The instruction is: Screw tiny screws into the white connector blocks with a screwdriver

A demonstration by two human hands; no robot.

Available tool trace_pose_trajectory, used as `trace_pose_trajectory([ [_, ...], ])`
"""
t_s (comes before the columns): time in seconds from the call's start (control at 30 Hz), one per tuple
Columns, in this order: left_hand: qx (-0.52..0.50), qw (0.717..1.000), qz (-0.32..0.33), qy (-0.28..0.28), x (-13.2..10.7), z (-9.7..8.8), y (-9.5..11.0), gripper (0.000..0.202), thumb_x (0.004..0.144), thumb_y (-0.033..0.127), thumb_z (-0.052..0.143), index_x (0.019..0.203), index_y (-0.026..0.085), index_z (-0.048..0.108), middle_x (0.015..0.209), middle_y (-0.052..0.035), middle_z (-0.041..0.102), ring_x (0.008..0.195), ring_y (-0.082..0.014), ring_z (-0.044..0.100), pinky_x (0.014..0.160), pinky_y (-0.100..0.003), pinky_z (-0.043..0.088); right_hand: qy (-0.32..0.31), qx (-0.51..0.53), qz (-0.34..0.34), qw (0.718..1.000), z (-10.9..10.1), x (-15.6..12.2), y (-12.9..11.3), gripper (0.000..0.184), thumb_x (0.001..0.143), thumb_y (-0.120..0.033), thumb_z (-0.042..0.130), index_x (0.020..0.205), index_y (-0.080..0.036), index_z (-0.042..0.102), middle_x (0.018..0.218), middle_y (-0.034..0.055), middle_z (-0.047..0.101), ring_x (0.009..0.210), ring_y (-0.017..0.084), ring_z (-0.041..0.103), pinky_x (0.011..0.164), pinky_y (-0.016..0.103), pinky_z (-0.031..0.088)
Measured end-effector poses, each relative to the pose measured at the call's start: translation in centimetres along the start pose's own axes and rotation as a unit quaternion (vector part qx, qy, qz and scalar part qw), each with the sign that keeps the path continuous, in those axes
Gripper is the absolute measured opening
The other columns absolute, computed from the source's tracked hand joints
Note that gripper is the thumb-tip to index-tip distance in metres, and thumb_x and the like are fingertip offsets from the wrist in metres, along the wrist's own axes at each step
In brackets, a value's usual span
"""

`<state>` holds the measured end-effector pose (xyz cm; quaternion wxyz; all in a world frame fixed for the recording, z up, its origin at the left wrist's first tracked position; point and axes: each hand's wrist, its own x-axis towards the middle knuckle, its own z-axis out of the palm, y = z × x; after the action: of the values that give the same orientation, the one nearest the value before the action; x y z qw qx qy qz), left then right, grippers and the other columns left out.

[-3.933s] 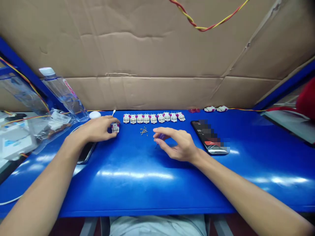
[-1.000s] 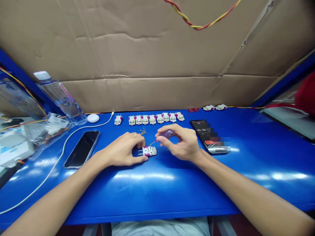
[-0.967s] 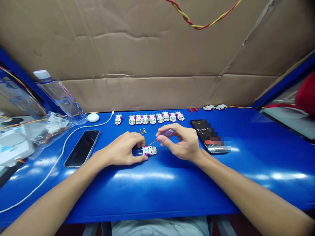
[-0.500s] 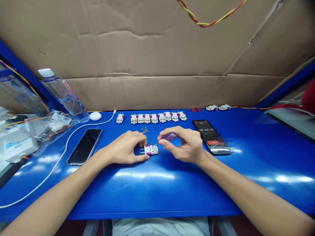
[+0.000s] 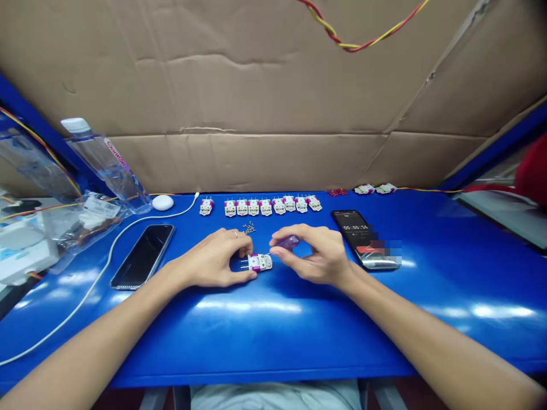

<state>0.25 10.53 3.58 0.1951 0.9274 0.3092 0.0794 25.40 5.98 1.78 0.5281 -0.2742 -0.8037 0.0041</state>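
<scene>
Left hand (image 5: 212, 258) pins plug (image 5: 260, 262); right hand (image 5: 314, 254) pinches screwdriver (image 5: 288, 243).

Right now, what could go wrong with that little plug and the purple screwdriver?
The tiny screws lie loose on the blue table, right beside the left hand, so a bump could scatter them. The right hand holds the small purple-handled screwdriver close to the white plug, so it might slip and poke the left fingers.
</scene>
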Motion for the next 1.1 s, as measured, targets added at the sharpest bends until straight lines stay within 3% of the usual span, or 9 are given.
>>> trace_pose_trajectory([
  [0.13, 0.0, 1.0, 0.006, 0.009, 0.1, 0.1, 0.0, 0.03, 0.091, 0.047, 0.076, 0.09, 0.021, 0.062, 0.092, -0.0031, 0.069, 0.083, -0.022, 0.061, 0.078, -0.034, 0.042, -0.014, 0.012, 0.001, 1.0, 0.2, -0.1, 0.0, 0.009, 0.105, -0.03, 0.075, 0.107, -0.021, 0.073, 0.084, 0.0003, 0.083, 0.063, 0.012, 0.077, 0.064, 0.02, 0.062],
  [0.27, -0.002, 1.0, 0.016, 0.017, 0.1, 0.2, -0.1, 0.029, 0.091, 0.046, 0.078, 0.089, 0.021, 0.062, 0.091, -0.0022, 0.067, 0.082, -0.021, 0.06, 0.076, -0.032, 0.042, -0.024, 0.045, 0.034, 0.998, 0.5, -0.6, 0.5, 0.024, 0.105, -0.03, 0.074, 0.127, -0.022, 0.069, 0.091, 0.0011, 0.083, 0.074, 0.014, 0.081, 0.071, 0.022, 0.066],
  [0.43, -0.035, 0.998, 0.038, 0.022, 0.0, 0.6, -0.6, 0.027, 0.093, 0.044, 0.079, 0.105, 0.021, 0.069, 0.101, -0.0034, 0.071, 0.089, -0.0218, 0.065, 0.08, -0.032, 0.048, -0.061, 0.077, 0.066, 0.993, 1.0, -1.1, 1.0, 0.046, 0.11, -0.027, 0.065, 0.155, -0.026, 0.052, 0.111, 0.0052, 0.082, 0.088, 0.017, 0.083, 0.08, 0.029, 0.071],
  [0.57, -0.061, 0.996, 0.061, 0.035, 0.0, 1.3, -1.1, 0.027, 0.095, 0.044, 0.079, 0.106, 0.021, 0.07, 0.102, -0.0042, 0.072, 0.092, -0.0218, 0.067, 0.085, -0.033, 0.052, -0.103, 0.065, 0.059, 0.991, 1.2, -1.0, 1.0, 0.065, 0.112, -0.024, 0.06, 0.17, -0.03, 0.033, 0.124, 0.0095, 0.08, 0.101, 0.022, 0.083, 0.087, 0.037, 0.073],
  [0.67, -0.076, 0.993, 0.077, 0.038, 0.1, 1.7, -1.1, 0.026, 0.097, 0.044, 0.079, 0.108, 0.021, 0.071, 0.104, -0.0053, 0.073, 0.096, -0.0228, 0.068, 0.089, -0.034, 0.054, -0.099, 0.058, 0.036, 0.993, 1.4, -0.8, 0.9, 0.072, 0.112, -0.024, 0.058, 0.175, -0.033, 0.024, 0.137, 0.01, 0.077, 0.098, 0.019, 0.083, 0.087, 0.034, 0.073],
  [0.8, -0.084, 0.992, 0.081, 0.043, 0.2, 2.0, -0.9, 0.028, 0.098, 0.043, 0.079, 0.114, 0.021, 0.073, 0.108, -0.0067, 0.074, 0.102, -0.0249, 0.069, 0.091, -0.037, 0.055, -0.073, 0.05, 0.025, 0.996, 1.2, -0.6, 1.0, 0.067, 0.111, -0.026, 0.064, 0.17, -0.034, 0.035, 0.131, 0.006, 0.08, 0.084, 0.014, 0.082, 0.081, 0.028, 0.072],
  [0.9, -0.104, 0.99, 0.08, 0.05, 0.3, 2.1, -0.7, 0.027, 0.097, 0.041, 0.08, 0.112, 0.02, 0.073, 0.107, -0.0059, 0.076, 0.1, -0.024, 0.069, 0.092, -0.037, 0.054, -0.096, 0.057, 0.049, 0.993, 0.7, -0.5, 1.1, 0.062, 0.109, -0.022, 0.063, 0.167, -0.031, 0.043, 0.123, 0.0057, 0.082, 0.095, 0.018, 0.084, 0.088, 0.032, 0.073],
  [1.0, -0.117, 0.989, 0.079, 0.055, 0.3, 1.9, -0.5, 0.025, 0.095, 0.038, 0.081, 0.109, 0.02, 0.072, 0.108, -0.0049, 0.076, 0.098, -0.0225, 0.069, 0.091, -0.036, 0.054, -0.091, 0.074, 0.055, 0.992, 0.4, -0.5, 1.2, 0.058, 0.108, -0.017, 0.06, 0.164, -0.029, 0.048, 0.133, 0.0077, 0.08, 0.107, 0.019, 0.084, 0.094, 0.032, 0.072],
  [1.1, -0.109, 0.99, 0.07, 0.055, 0.3, 1.8, -0.4, 0.023, 0.095, 0.037, 0.08, 0.109, 0.02, 0.072, 0.106, -0.0044, 0.076, 0.095, -0.0219, 0.068, 0.091, -0.036, 0.053, -0.044, 0.077, 0.036, 0.995, 0.4, -0.6, 1.3, 0.055, 0.105, -0.018, 0.07, 0.156, -0.029, 0.056, 0.127, 0.0054, 0.083, 0.092, 0.015, 0.084, 0.086, 0.026, 0.072],
])
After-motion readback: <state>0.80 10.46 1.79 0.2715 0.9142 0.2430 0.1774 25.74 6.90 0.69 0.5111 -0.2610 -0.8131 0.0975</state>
